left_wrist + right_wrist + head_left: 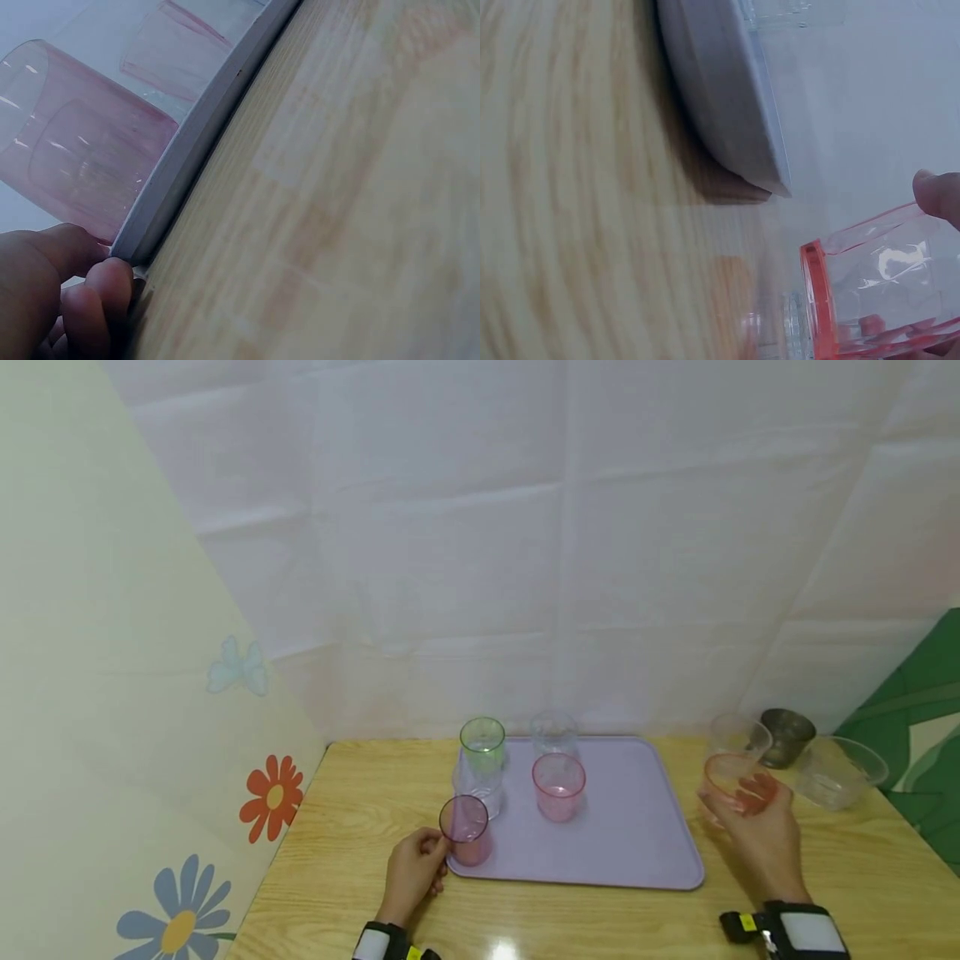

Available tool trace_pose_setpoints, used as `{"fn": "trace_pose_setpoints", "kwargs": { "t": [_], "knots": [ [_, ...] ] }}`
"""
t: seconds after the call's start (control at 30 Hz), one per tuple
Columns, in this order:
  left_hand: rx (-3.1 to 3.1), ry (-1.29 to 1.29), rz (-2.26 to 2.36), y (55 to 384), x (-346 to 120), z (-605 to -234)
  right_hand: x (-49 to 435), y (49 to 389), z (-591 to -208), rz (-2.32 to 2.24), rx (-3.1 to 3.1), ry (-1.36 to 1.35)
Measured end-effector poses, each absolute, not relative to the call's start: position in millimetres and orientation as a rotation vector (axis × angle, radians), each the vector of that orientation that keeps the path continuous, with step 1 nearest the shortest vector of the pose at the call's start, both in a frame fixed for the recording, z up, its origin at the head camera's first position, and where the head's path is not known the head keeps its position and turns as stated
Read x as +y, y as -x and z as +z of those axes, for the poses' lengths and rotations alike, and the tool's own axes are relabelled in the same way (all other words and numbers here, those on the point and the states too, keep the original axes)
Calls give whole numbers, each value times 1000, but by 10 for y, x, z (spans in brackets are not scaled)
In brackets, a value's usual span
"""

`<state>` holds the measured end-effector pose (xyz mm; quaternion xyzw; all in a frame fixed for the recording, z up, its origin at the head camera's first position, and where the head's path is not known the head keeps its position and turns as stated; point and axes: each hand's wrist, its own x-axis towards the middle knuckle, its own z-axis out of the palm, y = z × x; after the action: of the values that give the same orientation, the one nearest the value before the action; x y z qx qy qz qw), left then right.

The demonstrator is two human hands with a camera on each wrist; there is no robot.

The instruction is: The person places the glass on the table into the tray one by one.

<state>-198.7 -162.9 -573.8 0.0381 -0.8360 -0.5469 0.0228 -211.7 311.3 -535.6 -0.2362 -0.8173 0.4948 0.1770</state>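
The right grip is clamped round the orange-rimmed cup, off the tray's three o'clock side, thumb opposing fingers, seemingly for security. The left grip pinches the tray's eight o'clock corner beside the purple cup, probably steadying it. A dark cup stands at two o'clock from the orange-rimmed one.

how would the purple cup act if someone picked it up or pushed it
The purple cup may be slippery, as it looks smooth and shiny. Pushed near the top, it could tip, since it stands upright and looks taller than wide. It seems stiff, its shape evenly round.
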Motion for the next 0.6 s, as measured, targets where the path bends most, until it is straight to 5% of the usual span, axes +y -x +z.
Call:
{"fn": "trace_pose_setpoints", "kwargs": {
  "t": [0.6],
  "knots": [
    [-2605, -116, -1648, 1975, -1605, -5698, 2972, 2084, -5338, 1346, -2359, 482]
  ]
}}
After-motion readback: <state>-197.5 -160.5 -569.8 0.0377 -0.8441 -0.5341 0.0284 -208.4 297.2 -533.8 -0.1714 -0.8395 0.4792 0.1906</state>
